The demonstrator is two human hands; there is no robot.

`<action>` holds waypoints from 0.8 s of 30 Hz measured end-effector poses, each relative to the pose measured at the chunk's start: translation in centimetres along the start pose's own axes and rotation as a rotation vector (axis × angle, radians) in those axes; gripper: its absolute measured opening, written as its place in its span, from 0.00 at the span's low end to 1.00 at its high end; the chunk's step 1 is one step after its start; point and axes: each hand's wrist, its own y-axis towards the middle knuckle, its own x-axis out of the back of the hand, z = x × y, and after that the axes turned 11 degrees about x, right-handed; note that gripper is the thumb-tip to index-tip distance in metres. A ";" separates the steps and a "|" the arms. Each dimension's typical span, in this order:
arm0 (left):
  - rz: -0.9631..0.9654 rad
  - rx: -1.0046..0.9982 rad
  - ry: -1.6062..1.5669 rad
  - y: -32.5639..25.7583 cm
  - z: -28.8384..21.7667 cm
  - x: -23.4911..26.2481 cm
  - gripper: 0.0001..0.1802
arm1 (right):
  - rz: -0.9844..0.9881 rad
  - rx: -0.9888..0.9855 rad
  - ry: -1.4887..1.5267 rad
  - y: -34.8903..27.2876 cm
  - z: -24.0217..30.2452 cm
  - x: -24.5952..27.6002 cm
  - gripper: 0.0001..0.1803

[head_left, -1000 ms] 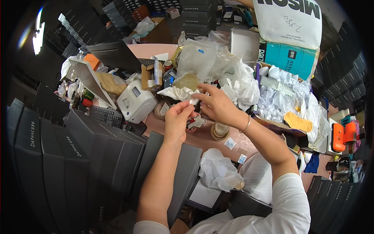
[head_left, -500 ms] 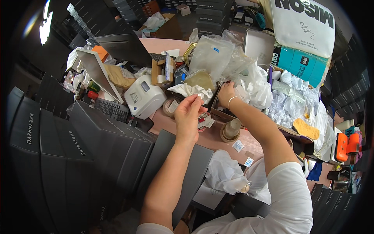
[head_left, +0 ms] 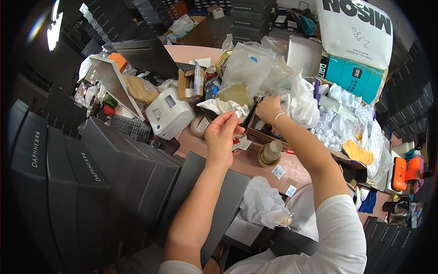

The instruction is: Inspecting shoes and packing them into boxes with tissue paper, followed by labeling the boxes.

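Note:
My left hand [head_left: 222,139] is raised over the pink table, thumb and fingertips pinched together. What they hold, if anything, is too small to make out. Just behind those fingertips lies crumpled white paper [head_left: 218,106]. My right hand [head_left: 270,111], with a bracelet at its wrist, reaches over a small open box [head_left: 261,133] of mixed small items. Its fingers curl down at the box's far side and their tips are hidden. Clear and white plastic bags [head_left: 299,107] lie right beside that hand. Nearer to me, stacked tape rolls [head_left: 271,153] stand by the box.
A white label printer [head_left: 169,114], a keyboard [head_left: 131,128] and a monitor [head_left: 116,86] sit at the left. Dark shoe boxes [head_left: 123,160] are stacked at the near left. At the right, a bin holds crumpled paper [head_left: 335,123] and a yellow sponge [head_left: 357,152].
My right hand has lifted slightly and shifted a little to the right over the box, its fingers now more curled. My left hand has barely moved.

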 end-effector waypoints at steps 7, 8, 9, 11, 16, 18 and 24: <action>0.046 0.039 -0.017 0.3 0.2 0.3 0.15 | -0.676 0.166 0.889 -11.1 -3.9 9.8 0.23; 0.070 0.070 -0.043 0.3 0.1 0.3 0.16 | -0.697 0.189 1.149 -13.1 -3.9 10.7 0.20; 0.101 0.080 -0.022 0.3 0.0 0.4 0.16 | -0.731 0.172 1.400 -15.0 -3.5 10.8 0.18; 0.175 0.102 0.022 0.2 -0.1 0.2 0.15 | -0.741 0.120 1.832 -18.9 -2.4 11.2 0.15; 0.421 -0.017 0.346 -1.7 -1.4 -2.4 0.14 | -0.563 -0.144 1.617 -30.5 0.8 14.2 0.14; 0.571 -0.105 0.604 -5.6 -2.6 -6.0 0.13 | -0.689 -0.074 1.370 -35.1 1.5 14.9 0.19; 0.874 -0.288 0.874 -21.4 -0.8 -10.9 0.10 | -0.734 -0.131 1.189 -45.4 5.9 17.3 0.21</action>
